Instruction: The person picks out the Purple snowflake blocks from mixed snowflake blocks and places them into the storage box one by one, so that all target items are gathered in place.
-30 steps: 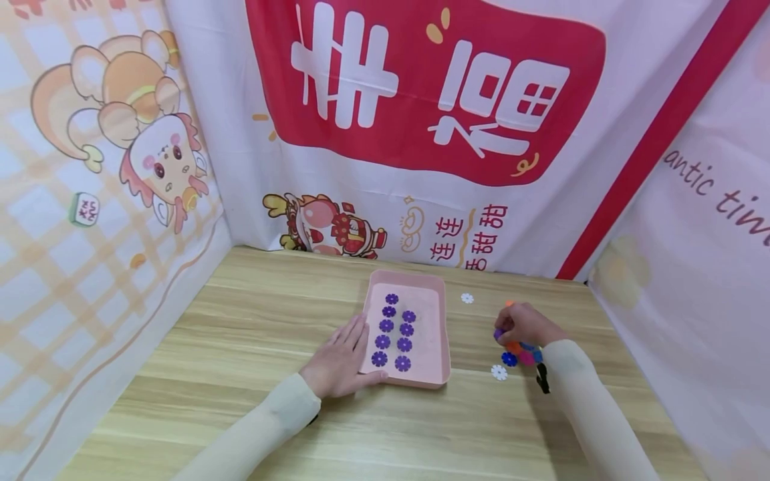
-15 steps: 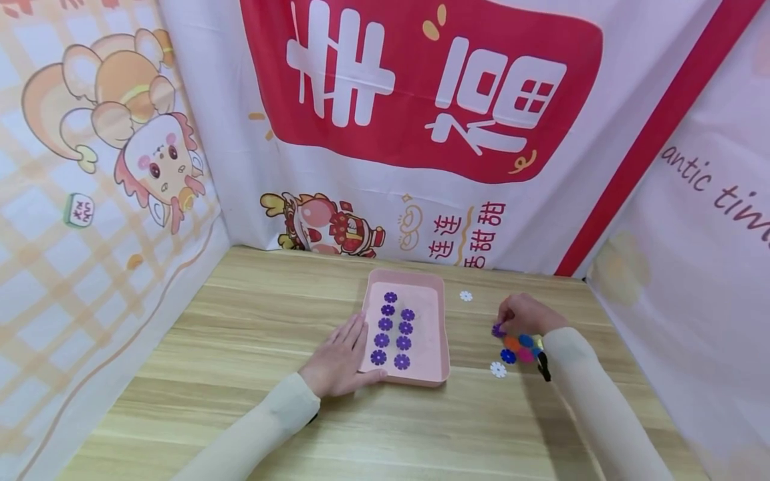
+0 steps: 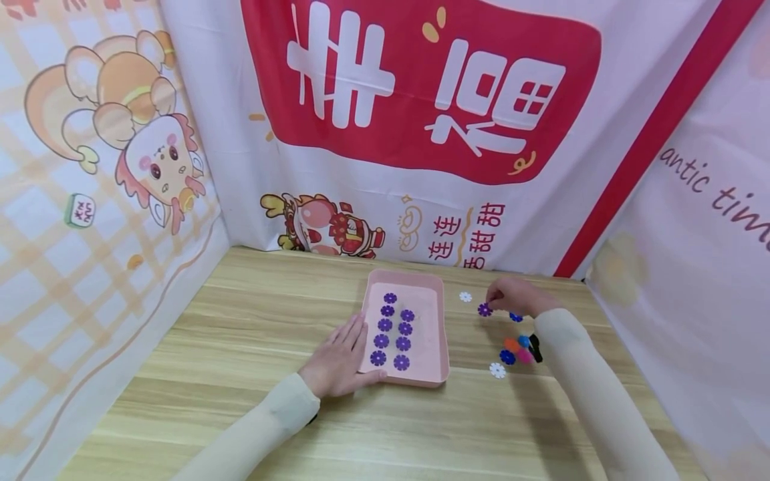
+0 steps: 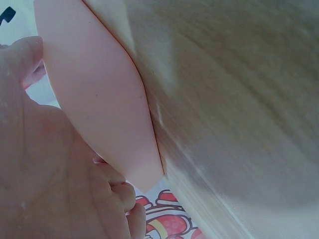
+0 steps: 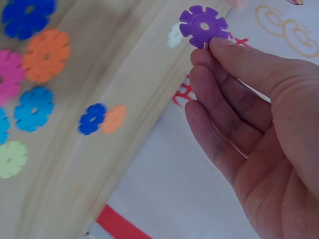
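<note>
Between thumb and index finger, my right hand [image 3: 519, 298] pinches a purple snowflake disc [image 5: 204, 26], lifted over the table to the right of the tray. The pink tray [image 3: 433, 354] holds two columns of purple snowflake discs [image 3: 385, 325], the left column reaching farther back. My left hand [image 3: 338, 361] rests with extended fingers along the tray's left side, its thumb at the near left corner. In the left wrist view that hand lies against the tray's pink wall [image 4: 99, 94]. Under the right forearm is a cluster with an orange disc [image 5: 46, 56] and a pink disc [image 3: 525, 355].
White discs lie apart, one behind [image 3: 466, 296] and one in front [image 3: 497, 370]. A dark blue disc [image 5: 92, 119] overlaps an orange one near the back edge. Printed cloth [image 3: 337, 167] hangs behind the wooden table [image 3: 240, 321] and at both sides.
My right hand has risen from the loose discs and moved back and slightly left with the purple disc, uncovering more of the cluster. My left hand stays at the tray.
</note>
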Demonstrator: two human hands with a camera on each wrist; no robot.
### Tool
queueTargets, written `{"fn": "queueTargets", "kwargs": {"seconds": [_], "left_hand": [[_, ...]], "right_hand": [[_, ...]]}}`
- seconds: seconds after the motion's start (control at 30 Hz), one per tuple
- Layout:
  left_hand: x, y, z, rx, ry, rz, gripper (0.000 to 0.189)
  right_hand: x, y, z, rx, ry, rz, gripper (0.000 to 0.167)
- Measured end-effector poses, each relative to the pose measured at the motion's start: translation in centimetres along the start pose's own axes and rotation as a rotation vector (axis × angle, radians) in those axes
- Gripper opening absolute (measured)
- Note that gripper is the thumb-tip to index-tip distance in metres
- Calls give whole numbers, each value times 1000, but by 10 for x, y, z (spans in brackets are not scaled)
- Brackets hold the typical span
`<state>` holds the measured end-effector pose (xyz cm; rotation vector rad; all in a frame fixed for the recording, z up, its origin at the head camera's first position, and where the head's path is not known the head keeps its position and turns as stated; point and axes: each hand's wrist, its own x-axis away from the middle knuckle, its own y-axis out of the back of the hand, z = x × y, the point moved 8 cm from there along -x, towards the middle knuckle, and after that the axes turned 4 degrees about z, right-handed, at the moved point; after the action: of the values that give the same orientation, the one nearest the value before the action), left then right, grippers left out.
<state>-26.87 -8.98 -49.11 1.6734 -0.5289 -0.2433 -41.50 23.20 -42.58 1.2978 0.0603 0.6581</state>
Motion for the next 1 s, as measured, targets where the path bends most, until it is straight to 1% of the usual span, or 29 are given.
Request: {"fn": "queueTargets", "kwargs": {"seconds": [0.2, 0.37, 0.47, 0.6, 0.8, 1.0], "left_hand": [[2, 1, 1, 8, 8, 2, 107], [2, 1, 2, 0, 8, 6, 108], [2, 0, 2, -2, 10, 7, 108], [2, 0, 2, 0, 13, 9, 107], [1, 0, 0, 6, 6, 11, 106], [1, 2, -1, 0, 8, 1, 107]], "right_hand": [[-15, 11, 28, 17, 40, -23, 10], [-31, 16, 54, 46, 100, -58, 8], [-42, 15, 70, 35, 113, -70, 8], [-57, 9, 87, 3, 93, -68, 9], [-77, -2, 108, 10, 102, -116, 9], [-95, -14, 114, -40, 45, -158, 10]]}}
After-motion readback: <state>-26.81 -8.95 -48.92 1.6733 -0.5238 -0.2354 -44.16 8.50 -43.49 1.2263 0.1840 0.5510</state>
